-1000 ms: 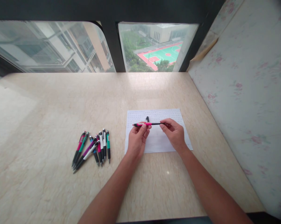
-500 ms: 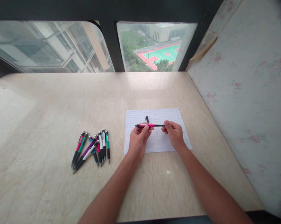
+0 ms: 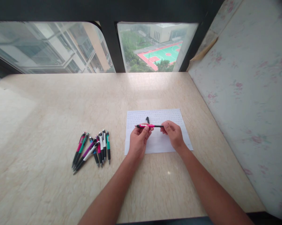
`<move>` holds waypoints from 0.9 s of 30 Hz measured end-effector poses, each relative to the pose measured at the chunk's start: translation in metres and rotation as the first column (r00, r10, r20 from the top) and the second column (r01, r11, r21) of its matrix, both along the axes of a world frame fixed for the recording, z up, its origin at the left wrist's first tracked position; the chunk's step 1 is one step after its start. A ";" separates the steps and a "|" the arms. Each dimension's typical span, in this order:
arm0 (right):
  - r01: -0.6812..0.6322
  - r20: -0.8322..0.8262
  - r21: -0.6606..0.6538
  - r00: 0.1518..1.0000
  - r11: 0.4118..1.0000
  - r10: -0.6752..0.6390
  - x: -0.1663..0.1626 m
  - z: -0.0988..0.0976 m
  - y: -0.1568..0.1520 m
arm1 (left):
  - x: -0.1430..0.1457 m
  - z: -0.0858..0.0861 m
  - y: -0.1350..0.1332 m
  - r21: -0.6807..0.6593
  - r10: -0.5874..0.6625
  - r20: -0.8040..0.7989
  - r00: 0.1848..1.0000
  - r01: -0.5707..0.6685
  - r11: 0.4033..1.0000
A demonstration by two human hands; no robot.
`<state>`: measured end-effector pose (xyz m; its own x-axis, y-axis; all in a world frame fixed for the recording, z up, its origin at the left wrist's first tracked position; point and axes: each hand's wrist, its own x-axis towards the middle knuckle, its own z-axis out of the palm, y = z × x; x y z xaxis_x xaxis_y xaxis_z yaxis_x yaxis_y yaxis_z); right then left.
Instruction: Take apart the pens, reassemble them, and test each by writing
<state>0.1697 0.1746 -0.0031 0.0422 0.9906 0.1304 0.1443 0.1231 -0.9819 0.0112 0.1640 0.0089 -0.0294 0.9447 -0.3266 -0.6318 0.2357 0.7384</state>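
My left hand (image 3: pixel 139 137) is closed on a pink pen barrel (image 3: pixel 151 126) with a black end, held level above the paper. Out of the barrel's right end runs a thin black rod (image 3: pixel 158 126) that looks like an ink refill. Its far end is pinched between the thumb and fingers of my right hand (image 3: pixel 173 134), which hide the tip. Just behind the pen, a small black pen part (image 3: pixel 148 119) lies on the lined sheet of paper (image 3: pixel 158 145).
Left of the paper lies a loose pile of click pens (image 3: pixel 91 151) in pink, green, purple, white and blue. A window (image 3: pixel 155 47) borders the back of the marble-look surface (image 3: pixel 61 103). On the right rises a wall with flowered paper (image 3: pixel 246 93).
My right hand has shifted slightly left toward the pink barrel, and a little less of the black rod shows between the hands. My left hand has barely moved.
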 end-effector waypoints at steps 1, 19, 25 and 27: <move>-0.011 -0.013 0.010 1.000 1.000 0.012 0.000 0.001 0.000 | 0.000 0.000 0.000 -0.002 0.001 -0.001 1.000 -0.001 1.000; 0.059 0.196 0.066 0.978 0.996 -0.071 0.001 -0.003 -0.001 | 0.001 0.000 0.000 -0.031 0.020 -0.015 1.000 -0.020 0.999; 0.017 0.195 0.106 0.980 0.994 -0.037 0.000 0.000 -0.001 | 0.001 -0.001 0.000 -0.033 0.018 -0.012 1.000 -0.018 0.999; -0.005 0.209 0.141 0.978 0.990 -0.025 -0.001 0.002 -0.001 | 0.000 -0.002 0.001 -0.036 0.028 -0.008 1.000 -0.028 0.999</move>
